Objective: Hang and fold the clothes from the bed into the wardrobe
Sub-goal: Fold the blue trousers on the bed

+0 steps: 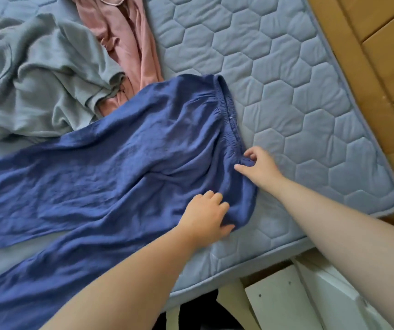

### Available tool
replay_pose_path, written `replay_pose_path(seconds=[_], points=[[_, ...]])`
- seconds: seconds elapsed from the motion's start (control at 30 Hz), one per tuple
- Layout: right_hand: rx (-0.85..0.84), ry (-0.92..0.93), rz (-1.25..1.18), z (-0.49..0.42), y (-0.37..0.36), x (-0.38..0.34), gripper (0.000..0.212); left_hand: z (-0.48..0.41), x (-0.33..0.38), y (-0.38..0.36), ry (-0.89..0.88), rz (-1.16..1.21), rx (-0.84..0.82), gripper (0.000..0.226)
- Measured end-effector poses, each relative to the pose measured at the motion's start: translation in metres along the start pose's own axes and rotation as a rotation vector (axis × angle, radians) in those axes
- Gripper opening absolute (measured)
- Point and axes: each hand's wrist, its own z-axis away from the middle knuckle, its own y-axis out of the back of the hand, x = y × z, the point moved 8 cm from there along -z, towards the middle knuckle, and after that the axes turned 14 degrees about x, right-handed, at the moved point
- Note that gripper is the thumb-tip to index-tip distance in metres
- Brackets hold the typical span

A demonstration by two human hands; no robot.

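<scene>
Quilted blue bed (pixel 286 67): right grip (pixel 259 166) pinches the waistband of crinkled blue trousers (pixel 120 151), left grip (pixel 205 217) clutches their side; uneven tugging could skew the fold.

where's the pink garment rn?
Head view, top centre-left: the pink garment lies on the mattress, just right of the crumpled grey garment, its lower end meeting the blue trousers.

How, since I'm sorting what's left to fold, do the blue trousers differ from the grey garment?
The blue trousers lie spread flat; the grey garment sits crumpled in a heap. The left hand and right hand hold the blue trousers' waistband end; neither touches the grey garment. Both garments lie on the mattress.
</scene>
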Motion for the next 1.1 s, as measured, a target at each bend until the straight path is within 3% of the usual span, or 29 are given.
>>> replay_pose_path(seconds=[0.07,0.13,0.2,0.3,0.43,0.53,0.7,0.8,0.9,1.0,1.1], points=[[-0.073,0.004,0.133,0.006,-0.003,0.01,0.026,0.009,0.011,-0.027,0.086,-0.083,-0.161,0.036],[-0.145,-0.026,0.244,0.01,0.001,0.018,0.023,0.013,0.017,-0.041,0.18,-0.123,-0.213,0.025],[-0.244,-0.047,0.373,0.01,0.008,0.023,0.017,0.015,0.016,-0.045,0.283,-0.103,-0.208,0.024],[-0.307,-0.078,0.605,0.002,0.035,0.031,0.027,0.013,0.029,-0.045,0.273,0.051,-0.184,0.012],[-0.124,-0.212,0.592,-0.002,0.074,0.072,0.027,0.007,0.047,-0.047,0.264,0.251,-0.147,0.014],[0.044,-0.254,0.338,0.023,0.069,0.092,0.027,0.013,0.045,-0.062,0.305,0.303,-0.25,0.027],[0.4,-0.362,-0.051,0.077,0.054,0.088,0.061,0.05,0.024,-0.055,0.499,0.401,-0.077,0.032],[0.437,-0.694,-0.249,0.126,0.019,0.1,0.058,0.102,-0.007,-0.054,0.742,0.398,-0.055,0.028],[0.354,-1.049,-0.43,0.179,-0.03,0.106,0.057,0.165,-0.042,-0.062,1.179,0.623,-0.046,0.024],[0.195,-1.158,-0.573,0.222,-0.08,0.088,0.055,0.23,-0.052,-0.077,1.708,1.071,0.013,0.029],[0.011,-1.236,-0.763,0.26,-0.129,0.059,0.062,0.291,-0.065,-0.077,1.986,1.144,0.12,0.032]])
